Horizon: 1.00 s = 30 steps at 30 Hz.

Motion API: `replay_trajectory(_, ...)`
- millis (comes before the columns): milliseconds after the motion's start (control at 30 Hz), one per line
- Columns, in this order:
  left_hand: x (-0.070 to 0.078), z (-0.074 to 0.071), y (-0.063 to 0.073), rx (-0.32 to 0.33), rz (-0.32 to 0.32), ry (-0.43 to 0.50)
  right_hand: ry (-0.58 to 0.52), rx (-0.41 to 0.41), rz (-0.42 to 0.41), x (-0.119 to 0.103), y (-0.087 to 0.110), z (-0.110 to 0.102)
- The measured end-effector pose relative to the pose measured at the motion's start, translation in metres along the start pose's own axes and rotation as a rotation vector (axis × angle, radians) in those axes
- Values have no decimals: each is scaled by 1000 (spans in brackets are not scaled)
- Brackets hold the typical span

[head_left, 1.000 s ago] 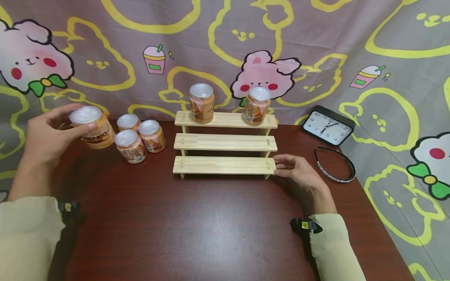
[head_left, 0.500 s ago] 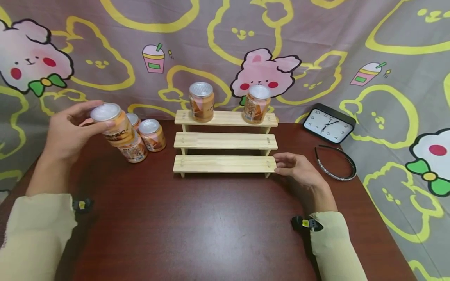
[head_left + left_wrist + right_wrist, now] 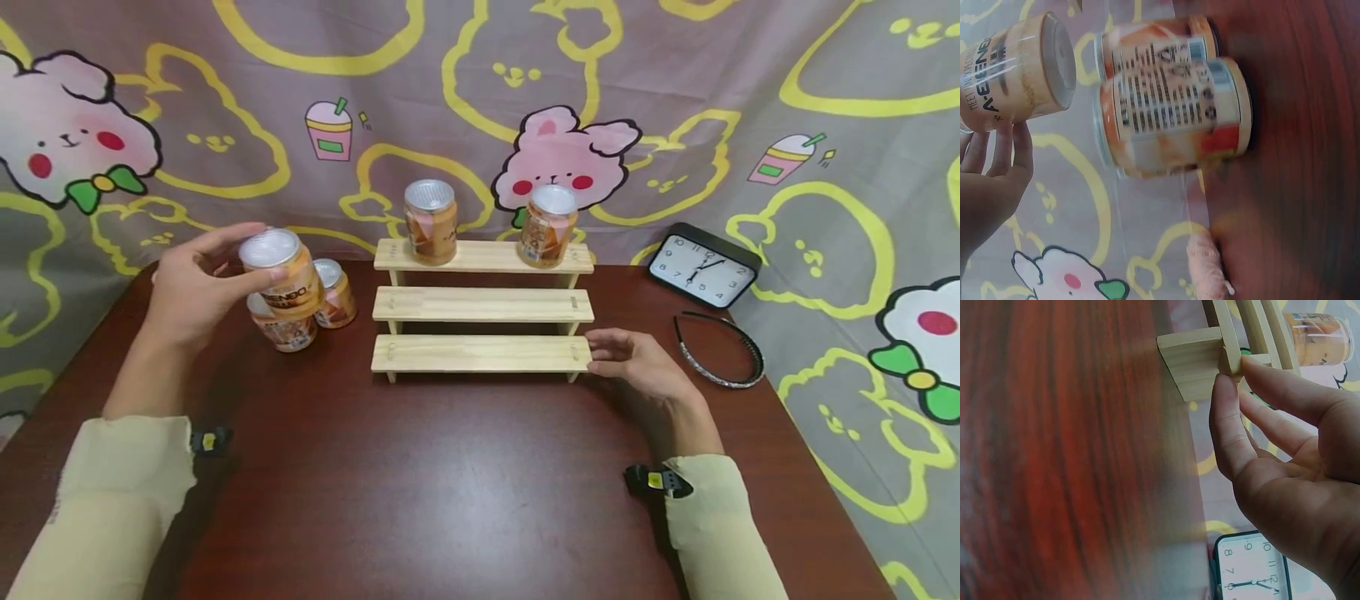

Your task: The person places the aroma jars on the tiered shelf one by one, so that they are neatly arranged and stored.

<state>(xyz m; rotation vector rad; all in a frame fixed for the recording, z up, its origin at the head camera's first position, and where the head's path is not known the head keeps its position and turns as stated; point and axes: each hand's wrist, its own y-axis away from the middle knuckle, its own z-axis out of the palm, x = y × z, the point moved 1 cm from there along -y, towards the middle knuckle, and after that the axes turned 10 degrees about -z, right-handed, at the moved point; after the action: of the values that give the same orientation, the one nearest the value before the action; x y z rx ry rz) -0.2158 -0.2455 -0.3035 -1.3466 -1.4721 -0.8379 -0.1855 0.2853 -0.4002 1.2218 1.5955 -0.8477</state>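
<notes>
My left hand (image 3: 197, 283) grips an orange can (image 3: 298, 279) with a silver lid, thumb in front and fingers behind. In the left wrist view this held can (image 3: 1013, 72) is raised off the table, apart from the standing cans (image 3: 1166, 122). In the head view it partly covers one standing can (image 3: 288, 333); another can (image 3: 337, 302) stands to its right. A three-step wooden shelf (image 3: 480, 305) stands mid-table. My right hand (image 3: 637, 365) pinches the right end of its lowest board, thumb and fingertips at the wood (image 3: 1192, 347) in the right wrist view.
Two more cans stand apart on the top step, one left (image 3: 431, 223) and one right (image 3: 549, 229). At the right are a black clock (image 3: 703, 265) and a headband (image 3: 723, 354). A patterned cloth (image 3: 645, 50) hangs behind the table (image 3: 450, 483).
My left hand has carried the can rightward, from left of the standing cans to above and in front of them. The right hand stays at the shelf's end.
</notes>
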Motion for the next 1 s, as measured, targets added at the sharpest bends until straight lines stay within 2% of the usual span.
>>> replay_trajectory(100,3,10,-1,-28,27,-16,9,6,-8,0,1,-2)
replay_trajectory(333,11,32,1,-127,49,102,-10,-2,5,1,1,1)
replay_trajectory(633,19,65,5,-218,109,94,1,-3,5,0,2,2)
replay_trajectory(1000,28,89,7,-278,122,85,15,-2,8,0,0,0)
